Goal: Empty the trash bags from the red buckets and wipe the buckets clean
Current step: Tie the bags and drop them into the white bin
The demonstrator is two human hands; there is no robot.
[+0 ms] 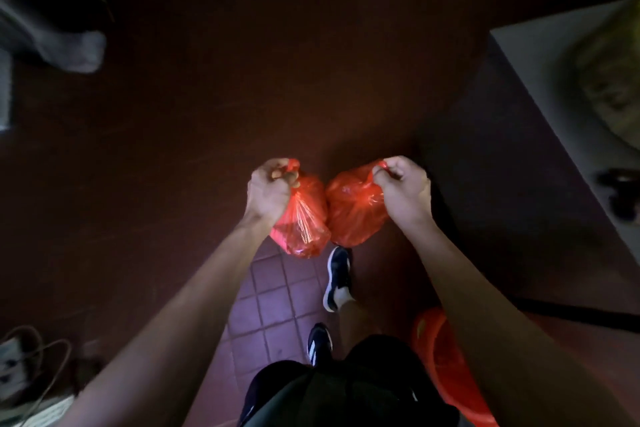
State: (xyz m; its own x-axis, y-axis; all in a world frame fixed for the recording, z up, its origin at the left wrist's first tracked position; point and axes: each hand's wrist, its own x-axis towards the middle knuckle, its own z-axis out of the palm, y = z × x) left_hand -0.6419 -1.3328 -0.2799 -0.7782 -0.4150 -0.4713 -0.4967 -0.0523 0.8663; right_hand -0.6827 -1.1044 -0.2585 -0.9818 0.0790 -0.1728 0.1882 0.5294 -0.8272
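Two red plastic trash bags hang side by side in front of me above the dark floor. My left hand (268, 189) grips the bunched top of the left trash bag (303, 218). My right hand (403, 185) grips the gathered top of the right trash bag (353, 206). The two bags touch each other in the middle. A red bucket (446, 367) stands on the floor at the lower right, partly hidden behind my right forearm.
A grey counter (540, 55) with a dark object on it runs along the right. My two shoes (337, 277) stand on reddish floor tiles (273, 305). A power strip with cables (14, 367) lies at the lower left. A grey-socked foot (79, 50) shows at the upper left.
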